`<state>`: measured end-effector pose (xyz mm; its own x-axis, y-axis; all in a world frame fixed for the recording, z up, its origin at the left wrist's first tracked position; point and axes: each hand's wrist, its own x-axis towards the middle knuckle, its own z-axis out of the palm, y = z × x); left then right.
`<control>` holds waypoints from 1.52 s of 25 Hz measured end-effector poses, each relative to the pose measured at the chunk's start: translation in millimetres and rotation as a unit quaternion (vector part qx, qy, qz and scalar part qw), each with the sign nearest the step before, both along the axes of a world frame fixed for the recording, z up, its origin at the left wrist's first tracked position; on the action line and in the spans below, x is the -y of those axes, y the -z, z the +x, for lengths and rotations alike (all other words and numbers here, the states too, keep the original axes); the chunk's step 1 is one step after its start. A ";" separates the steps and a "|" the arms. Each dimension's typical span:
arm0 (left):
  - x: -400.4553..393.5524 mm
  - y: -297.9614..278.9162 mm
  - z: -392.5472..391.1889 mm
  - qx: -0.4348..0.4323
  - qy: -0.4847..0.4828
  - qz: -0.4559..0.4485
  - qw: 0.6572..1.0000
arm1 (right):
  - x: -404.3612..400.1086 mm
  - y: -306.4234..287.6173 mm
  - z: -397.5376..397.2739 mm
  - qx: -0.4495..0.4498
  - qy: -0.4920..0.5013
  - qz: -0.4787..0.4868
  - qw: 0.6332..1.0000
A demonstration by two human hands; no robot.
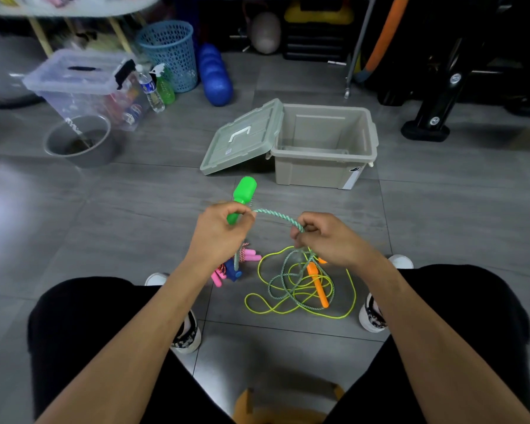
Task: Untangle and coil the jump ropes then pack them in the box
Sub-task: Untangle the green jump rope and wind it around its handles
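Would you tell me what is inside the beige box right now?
The beige box shows only its bare floor and walls; no rope is in it. The near wall hides its front bottom corner.

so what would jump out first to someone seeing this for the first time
Most likely the bright green handle at centre, gripped by the left hand, with a twisted teal rope stretched across to the right hand, which pinches it. Next, the neon yellow cord tangled with the teal rope and an orange handle on the grey floor between the feet. Behind them, a beige box stands open, its lid leaning against its left side.
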<state>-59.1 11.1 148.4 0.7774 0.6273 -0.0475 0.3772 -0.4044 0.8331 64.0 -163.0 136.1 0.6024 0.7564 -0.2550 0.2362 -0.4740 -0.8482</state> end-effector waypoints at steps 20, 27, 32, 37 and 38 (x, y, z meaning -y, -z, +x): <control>17.9 -1.1 19.0 0.063 0.072 0.036 0.995 | 7.1 -12.7 -1.1 0.038 -0.017 0.034 0.999; 27.1 7.8 17.5 0.052 0.147 0.078 0.985 | 13.6 -14.7 1.3 0.039 0.007 0.068 0.997; 13.3 -2.4 16.8 0.134 -0.028 0.076 0.988 | 17.7 5.0 4.8 -0.018 -0.011 -0.077 0.997; -2.6 11.4 8.6 -0.210 0.006 0.022 0.977 | 16.2 -6.0 5.7 0.137 0.040 -0.006 0.990; -1.2 12.6 7.0 -0.238 0.032 -0.004 0.971 | 15.6 -11.3 4.5 0.130 0.038 0.024 0.991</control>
<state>-52.0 12.3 135.8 0.7031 0.5770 -0.4156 0.6951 -0.4345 0.5727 68.5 -178.6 147.4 0.6990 0.7134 -0.0494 0.4140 -0.4600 -0.7855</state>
